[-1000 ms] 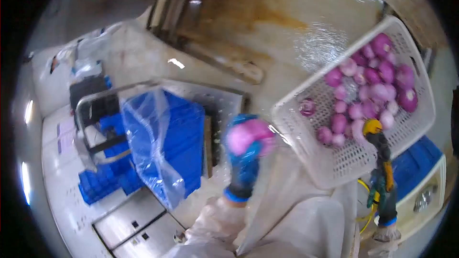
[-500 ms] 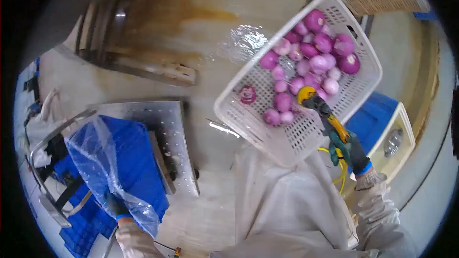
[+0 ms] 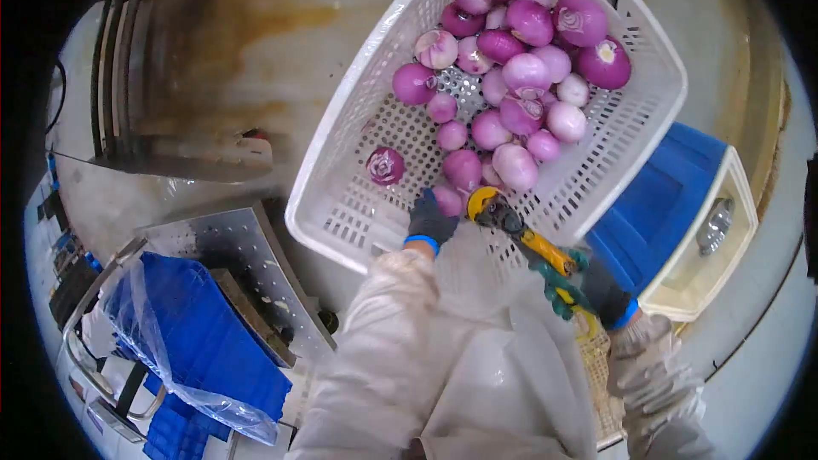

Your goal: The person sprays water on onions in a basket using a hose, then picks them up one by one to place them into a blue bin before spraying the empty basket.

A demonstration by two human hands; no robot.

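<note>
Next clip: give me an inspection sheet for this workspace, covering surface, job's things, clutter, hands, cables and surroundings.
Surface: wet, rust-stained floor; no tabletop seen.
Job's things: white perforated basket holding peeled purple onions, piled toward its far end; one onion lies apart.
Clutter: blue crate draped in clear plastic beside a perforated metal plate.
Hands: left hand, gloved, reaches into the basket at an onion; whether it grips cannot be told. Right hand, gloved, holds a yellow-and-black tool whose head sits over the basket's near edge.
Cables: yellow cord near the right wrist, mostly hidden.
Surroundings: blue bin in a cream housing to the right; person wears a white coverall.
</note>
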